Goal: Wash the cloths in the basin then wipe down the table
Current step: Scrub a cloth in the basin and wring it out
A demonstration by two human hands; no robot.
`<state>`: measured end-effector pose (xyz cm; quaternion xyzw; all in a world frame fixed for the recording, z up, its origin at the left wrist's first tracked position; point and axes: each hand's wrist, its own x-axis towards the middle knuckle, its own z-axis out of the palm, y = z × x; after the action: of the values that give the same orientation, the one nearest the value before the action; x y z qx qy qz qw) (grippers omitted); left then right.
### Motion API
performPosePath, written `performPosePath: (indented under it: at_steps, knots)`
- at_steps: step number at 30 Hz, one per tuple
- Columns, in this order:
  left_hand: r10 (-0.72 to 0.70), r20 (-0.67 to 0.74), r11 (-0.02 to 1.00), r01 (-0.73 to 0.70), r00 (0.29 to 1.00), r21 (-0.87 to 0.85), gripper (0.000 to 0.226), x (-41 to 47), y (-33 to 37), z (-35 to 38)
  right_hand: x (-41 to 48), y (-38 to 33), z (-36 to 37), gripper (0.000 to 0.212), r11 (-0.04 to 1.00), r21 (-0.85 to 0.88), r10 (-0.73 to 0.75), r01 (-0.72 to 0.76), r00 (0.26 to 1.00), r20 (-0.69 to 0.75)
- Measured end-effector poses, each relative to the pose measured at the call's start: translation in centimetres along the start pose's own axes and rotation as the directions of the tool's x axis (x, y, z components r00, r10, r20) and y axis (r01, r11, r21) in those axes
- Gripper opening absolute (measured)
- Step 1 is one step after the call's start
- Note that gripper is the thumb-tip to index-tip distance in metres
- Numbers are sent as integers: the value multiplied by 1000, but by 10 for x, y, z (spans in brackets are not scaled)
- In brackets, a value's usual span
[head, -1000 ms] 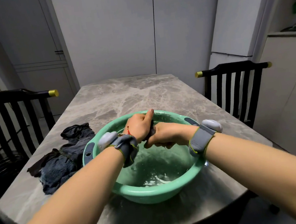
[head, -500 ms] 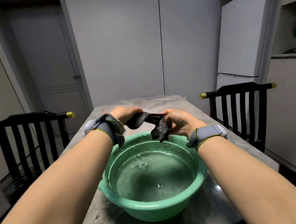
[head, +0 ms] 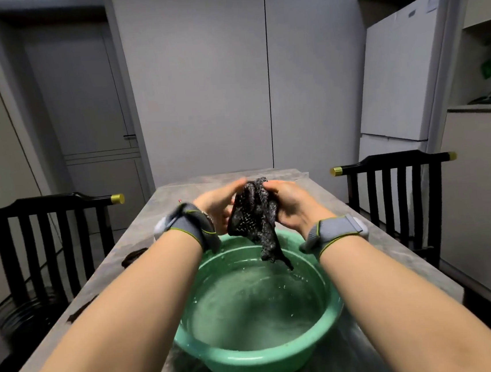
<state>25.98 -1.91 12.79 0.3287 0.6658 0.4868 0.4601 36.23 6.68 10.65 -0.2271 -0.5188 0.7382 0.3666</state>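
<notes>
A: What's furthest left?
B: Dark cloths (head: 134, 257) lie at the left edge of the surface (head: 165, 202). The left hand (head: 218, 208) is against the left side of the wet cloth (head: 253, 218); blur hides whether its fingers curl.
A: And that cloth?
B: It's bunched over the green basin (head: 264, 367), long axis near upright, tail pointing down and slightly right, clear of the water.
A: The right hand (head: 292, 206)?
B: Its fingers are curled round the cloth's upper part.

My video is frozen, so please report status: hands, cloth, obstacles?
Left hand and right hand grip dark cloth above green basin. Tail dangles over the water. Nothing in the way.
</notes>
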Motion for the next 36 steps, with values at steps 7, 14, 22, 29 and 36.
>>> performPosePath:
  at_steps: [7, 14, 22, 29, 36]
  knots:
    - [197, -194, 972, -217, 961, -91, 27, 13, -4, 14, -4, 0, -5, 42, 992, -24, 122, -127, 982, -145]
    - [303, -279, 908, -365, 911, -207, 28, 12, 3, 6, -1, 11, -14, 41, 962, -227, 101, -150, 972, -211]
    - [334, -453, 822, -491, 827, -290, 31, 16, 1, -27, 10, 33, -21, 39, 951, -305, -103, -57, 869, -483]
    - [251, -551, 850, -454, 796, -267, 35, 26, -4, -43, -1, 32, -3, 34, 791, -606, 19, -86, 993, -116]
    - [368, -492, 873, -475, 789, -109, 49, 24, -12, -67, 1, 19, 3, 24, 301, -944, -329, -132, 915, -233]
